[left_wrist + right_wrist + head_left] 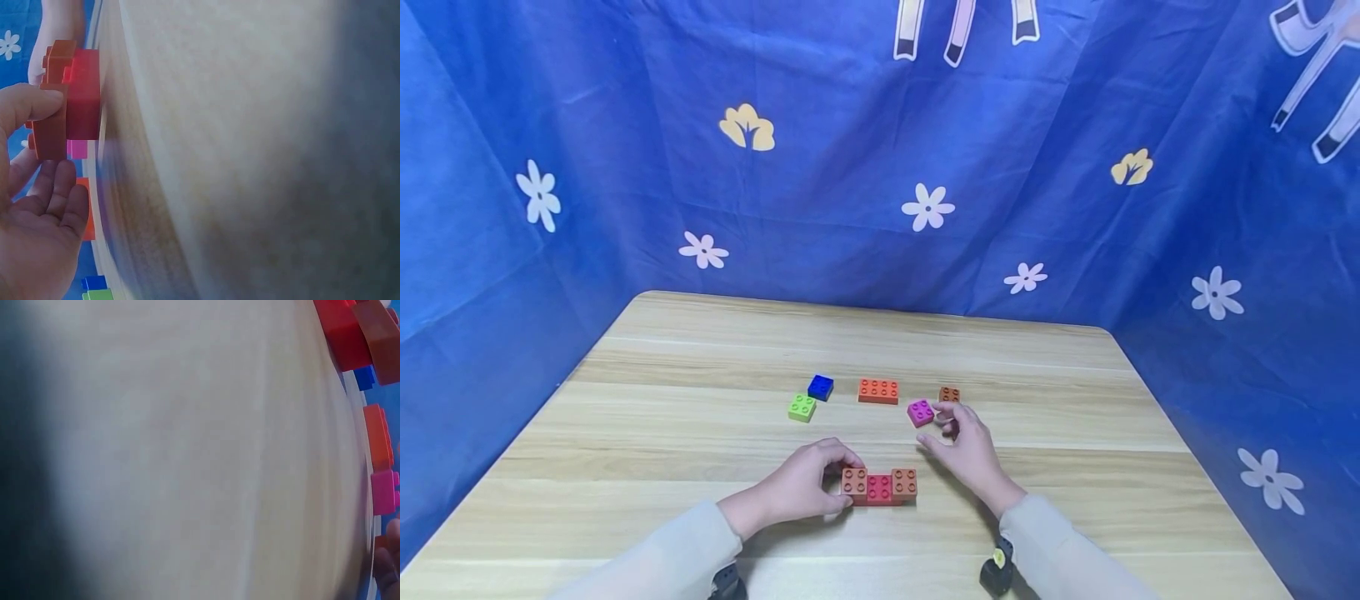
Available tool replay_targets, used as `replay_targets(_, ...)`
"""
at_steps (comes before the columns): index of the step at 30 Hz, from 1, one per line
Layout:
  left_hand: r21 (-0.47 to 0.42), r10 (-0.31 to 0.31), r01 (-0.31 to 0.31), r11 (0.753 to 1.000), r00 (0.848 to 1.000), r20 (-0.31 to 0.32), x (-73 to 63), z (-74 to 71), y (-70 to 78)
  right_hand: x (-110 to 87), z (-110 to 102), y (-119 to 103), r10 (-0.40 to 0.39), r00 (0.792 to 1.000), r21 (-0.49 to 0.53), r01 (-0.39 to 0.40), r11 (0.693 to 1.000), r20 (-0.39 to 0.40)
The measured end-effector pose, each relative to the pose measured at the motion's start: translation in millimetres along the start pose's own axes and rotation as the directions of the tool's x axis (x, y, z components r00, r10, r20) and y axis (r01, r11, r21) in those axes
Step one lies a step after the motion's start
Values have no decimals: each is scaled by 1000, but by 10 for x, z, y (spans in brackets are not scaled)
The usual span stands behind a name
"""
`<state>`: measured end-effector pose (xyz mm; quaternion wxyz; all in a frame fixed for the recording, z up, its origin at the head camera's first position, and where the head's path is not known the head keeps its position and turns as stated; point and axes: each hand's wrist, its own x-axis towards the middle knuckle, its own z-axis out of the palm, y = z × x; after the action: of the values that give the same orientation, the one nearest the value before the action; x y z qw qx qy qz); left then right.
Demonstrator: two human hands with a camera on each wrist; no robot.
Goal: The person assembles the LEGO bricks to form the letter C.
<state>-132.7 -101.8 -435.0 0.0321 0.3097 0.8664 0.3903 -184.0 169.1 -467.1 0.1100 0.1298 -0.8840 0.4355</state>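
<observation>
My left hand (805, 483) pinches one end of a small brick build, its thumb on the near side of the left brown brick (853, 482). That brick and another brown brick (905, 482) sit on the two ends of a longer red brick (84, 94), with red studs bare between them. To the right, my right hand (970, 454) is held over the table with thumb and fingers apart and nothing gripped. Its fingertips are beside a magenta brick (921, 412); whether they touch it I cannot tell. Behind these fingers lies a partly hidden brown brick (949, 393).
Farther back on the wooden table (700, 350) lie a long orange brick (877, 392), a dark blue brick (821, 387) and a lime green brick (802, 408). A blue patterned cloth (835, 217) hangs behind and along both sides.
</observation>
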Motion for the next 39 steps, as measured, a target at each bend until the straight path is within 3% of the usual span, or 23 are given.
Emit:
replay_targets(6,-9,5,-5,1000,1000,0,-1,3,-6,89,89,-29,67,997,-56,-69,996,-44)
replay_targets(12,-7,14,-14,1000,1000,-4,1,5,-14,158,147,-74,159,987,-120,-162,979,-36)
replay_targets(19,-4,18,-18,1000,1000,-4,4,15,-17,191,166,-75,148,988,-194,-152,969,-38)
replay_targets(23,-7,16,-16,1000,1000,-2,3,14,-15,173,152,-72,136,990,-156,-141,978,-44)
replay_targets(26,-7,14,-14,1000,1000,0,3,12,-14,150,138,-70,95,993,-85,-100,991,-65)
replay_targets(30,-8,10,-10,1000,1000,2,3,11,-19,107,117,-81,-16,995,10,17,1000,-101)
replay_targets(35,-16,3,-3,1000,1000,3,6,14,-35,24,103,-140,-155,982,105,167,980,-110)
replay_targets(39,-11,6,-6,1000,1000,-2,3,17,-44,-49,116,-210,-241,967,104,249,963,-89)
